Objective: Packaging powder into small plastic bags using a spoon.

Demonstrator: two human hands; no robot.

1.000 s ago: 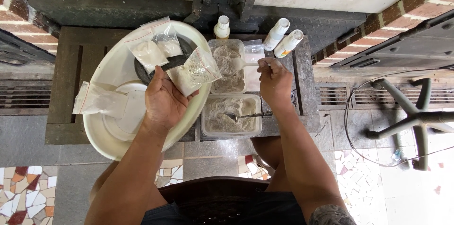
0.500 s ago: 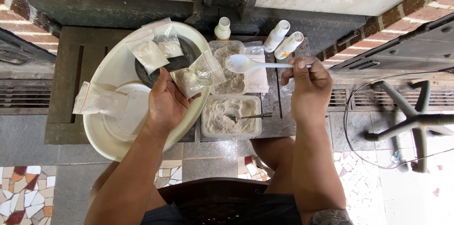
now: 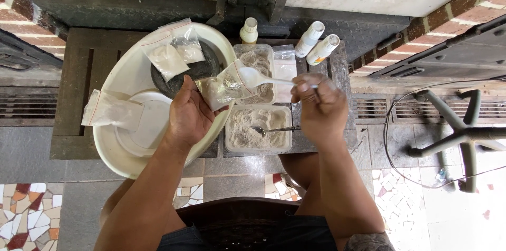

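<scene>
Seen from above, a person seated at a low dark wooden table [image 3: 74, 98] works with both bare hands over containers of pale powder. The left hand [image 3: 190, 116] holds a small clear plastic bag [image 3: 224, 87] partly filled with whitish powder, its grip clamped on the bag's lower part while the open mouth tilts to the right. The right hand [image 3: 319, 106] has its grip closed on the handle of a white plastic spoon [image 3: 258, 78], whose bowl sits right at the bag's mouth, above the far clear rectangular plastic tub of powder [image 3: 263, 56]. Just nearer lies a second clear rectangular tub [image 3: 258, 127] of the same pale powder, with a small metal spoon [image 3: 271, 129] resting in it, handle pointing right. To the left, a large cream round plastic basin [image 3: 132, 71] carries a dark round bowl [image 3: 200, 69], on which two filled, sealed clear bags [image 3: 174, 53] lie side by side. A white round lid [image 3: 150, 129] rests in the basin's near part, and an empty clear bag [image 3: 108, 111] hangs over its left rim. At the table's far edge stand a small cream bottle [image 3: 249, 30] and, to its right, two white bottles with tan caps [image 3: 316, 42] leaning together.
</scene>
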